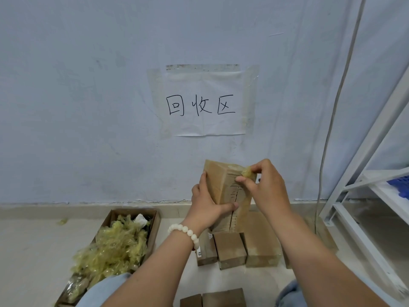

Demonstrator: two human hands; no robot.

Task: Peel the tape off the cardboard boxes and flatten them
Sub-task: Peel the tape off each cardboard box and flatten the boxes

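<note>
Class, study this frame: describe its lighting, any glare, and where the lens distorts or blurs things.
Head view: soft, even light, no hard shadows; faint glare on the tape around the paper sign; the wide-angle lens bows the cable and shelf frame at right; the lower right corner smears; the held cardboard box is fairly sharp.

Soft, even, slightly bluish light covers the wall (88, 85), casting only faint shadows. Wide-angle distortion bows the cable (338, 96) and shelf frame (374, 134) at the right. The lower edges look smeared.
</note>
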